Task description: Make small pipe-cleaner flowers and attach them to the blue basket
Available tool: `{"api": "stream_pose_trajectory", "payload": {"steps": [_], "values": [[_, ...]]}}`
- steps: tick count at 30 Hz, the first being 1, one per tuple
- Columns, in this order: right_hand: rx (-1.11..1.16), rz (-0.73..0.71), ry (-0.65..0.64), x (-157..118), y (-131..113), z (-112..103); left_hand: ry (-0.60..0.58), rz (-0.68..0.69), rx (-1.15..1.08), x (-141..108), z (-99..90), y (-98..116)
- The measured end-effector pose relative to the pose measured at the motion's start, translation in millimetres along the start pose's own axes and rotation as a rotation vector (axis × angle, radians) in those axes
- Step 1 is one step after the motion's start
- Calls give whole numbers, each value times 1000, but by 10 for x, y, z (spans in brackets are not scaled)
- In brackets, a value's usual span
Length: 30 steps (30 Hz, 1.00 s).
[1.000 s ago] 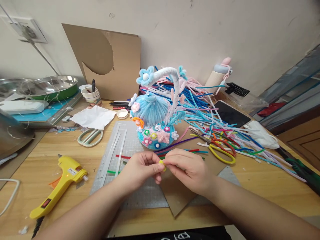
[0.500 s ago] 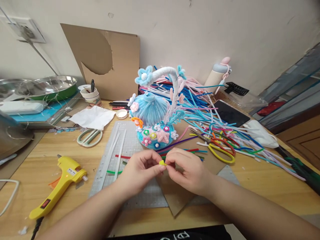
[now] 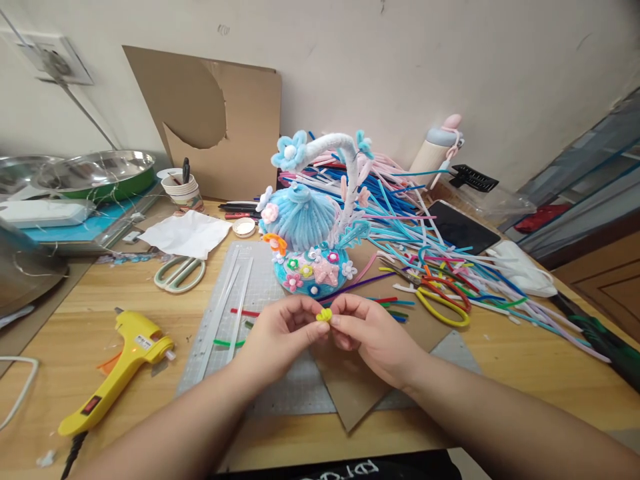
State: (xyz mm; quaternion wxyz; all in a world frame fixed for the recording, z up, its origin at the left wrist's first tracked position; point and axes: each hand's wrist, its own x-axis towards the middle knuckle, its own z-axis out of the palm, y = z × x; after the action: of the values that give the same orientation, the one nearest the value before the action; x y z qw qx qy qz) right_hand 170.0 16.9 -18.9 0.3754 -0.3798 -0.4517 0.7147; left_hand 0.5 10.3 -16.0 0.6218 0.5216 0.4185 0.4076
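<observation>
Between my fingertips is a small yellow pipe-cleaner piece (image 3: 324, 315), bent into tight loops like a little flower. My left hand (image 3: 284, 337) pinches it from the left with thumb and forefinger. From the right, my right hand (image 3: 373, 337) closes thumb and fingers on its other side. Just behind them stands a blue fuzzy pipe-cleaner ornament (image 3: 300, 220) with a domed top, a white curved stem and several small coloured flowers and a pink star on its base. Both hands hover over a brown cardboard sheet (image 3: 345, 393) lying on a grey cutting mat (image 3: 290, 393).
A yellow glue gun (image 3: 133, 360) lies at left, near pale-handled scissors (image 3: 180, 275) and a white tissue (image 3: 185, 235). Clear glue sticks (image 3: 240, 307) rest on the mat. Pliers with red and yellow handles (image 3: 443, 303) and a heap of pipe cleaners (image 3: 400, 193) are at right.
The yellow piece now shows more fully, with its loops turned up. My right hand's fingers have shifted, its thumb now pressing the piece from the right.
</observation>
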Motion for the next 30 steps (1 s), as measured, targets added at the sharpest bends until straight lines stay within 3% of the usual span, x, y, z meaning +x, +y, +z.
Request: {"api": "stream_pose_trajectory", "payload": {"steps": [3, 8, 15, 20, 25, 30], "values": [[-44, -64, -27, 0, -5, -21, -74, -97, -203, 18, -10, 17], [-359, -348, -27, -23, -91, -55, -186, -246, -309, -12, -32, 28], [-766, -558, -27, -58, -111, -55, -139, -268, -425, -2, -14, 25], [-896, -751, 38, -54, -55, -82, -88, -259, -386, 4, 5, -11], [-952, -793, -5, -52, -49, -100, -60, -237, -239, 16, -15, -59], [-966, -701, -104, -39, -98, -113, -44, -250, -53, 29, -45, -52]]}}
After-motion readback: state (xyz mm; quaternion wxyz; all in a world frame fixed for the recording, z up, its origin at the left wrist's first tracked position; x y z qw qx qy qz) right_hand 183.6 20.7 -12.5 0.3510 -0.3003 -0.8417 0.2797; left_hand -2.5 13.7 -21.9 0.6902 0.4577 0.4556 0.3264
